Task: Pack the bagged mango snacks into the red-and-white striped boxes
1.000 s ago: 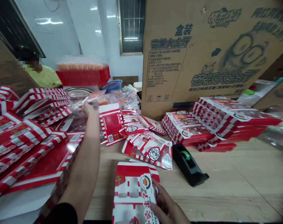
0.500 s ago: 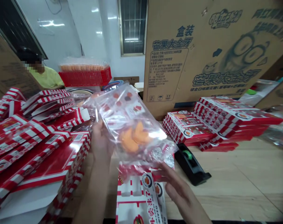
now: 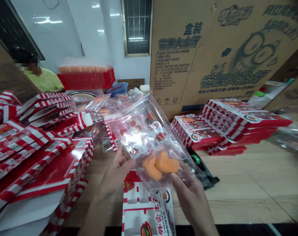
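Here, plastic bag (image 3: pixel 149 141) between left hand (image 3: pixel 115 173), right hand (image 3: pixel 188 200)

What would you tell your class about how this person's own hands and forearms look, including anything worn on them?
The left hand and right hand are bare and slender-fingered, with no gloves, rings, watch or bracelet in view. The left forearm and right forearm are also bare, and no sleeve shows before the lower edge of the view.
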### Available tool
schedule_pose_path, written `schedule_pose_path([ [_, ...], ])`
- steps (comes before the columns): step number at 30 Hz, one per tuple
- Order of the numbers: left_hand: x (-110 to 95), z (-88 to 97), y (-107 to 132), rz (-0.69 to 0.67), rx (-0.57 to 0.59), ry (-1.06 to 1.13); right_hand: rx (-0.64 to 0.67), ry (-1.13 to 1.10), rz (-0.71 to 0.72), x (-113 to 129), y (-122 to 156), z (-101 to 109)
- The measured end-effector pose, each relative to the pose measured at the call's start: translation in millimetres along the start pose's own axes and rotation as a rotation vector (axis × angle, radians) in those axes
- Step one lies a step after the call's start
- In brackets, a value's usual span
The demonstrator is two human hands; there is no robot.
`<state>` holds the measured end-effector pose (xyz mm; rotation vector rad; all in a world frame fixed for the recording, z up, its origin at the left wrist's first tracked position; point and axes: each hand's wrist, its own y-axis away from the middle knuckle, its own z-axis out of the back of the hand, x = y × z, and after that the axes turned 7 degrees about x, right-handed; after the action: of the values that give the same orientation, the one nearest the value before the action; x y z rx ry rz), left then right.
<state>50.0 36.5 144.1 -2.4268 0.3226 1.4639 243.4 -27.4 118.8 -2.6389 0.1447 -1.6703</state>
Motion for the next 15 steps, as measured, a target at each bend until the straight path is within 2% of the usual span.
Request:
schedule_pose_path([
  [4, 6.3, 1.2, 1.9, 0.010, 0.039, -0.002, -0.124, -0.058, 0.050, 1.0, -4.2, -5.9],
  [7, 7.6, -2.3, 2.2, 0.072, 0.150, -0.019, -0.198, -0.156, 0.088, -0.4, -6.1, -13.3],
  [10, 12.3, -10.7, 3.2, 0.153, 0.189, -0.091, -0.123, -0.176, 0.032, -3.8, -6.3, -17.9],
  [12, 15.4, -13.4, 4.1, 0.128, 0.131, -0.121, -0.049, -0.157, 0.002, -5.0, -7.1, -14.0],
  [15, 15.1, -7.1, 7.0, 0.069, 0.051, -0.150, -0.010, -0.149, 0.050, -0.3, -10.8, 2.4],
])
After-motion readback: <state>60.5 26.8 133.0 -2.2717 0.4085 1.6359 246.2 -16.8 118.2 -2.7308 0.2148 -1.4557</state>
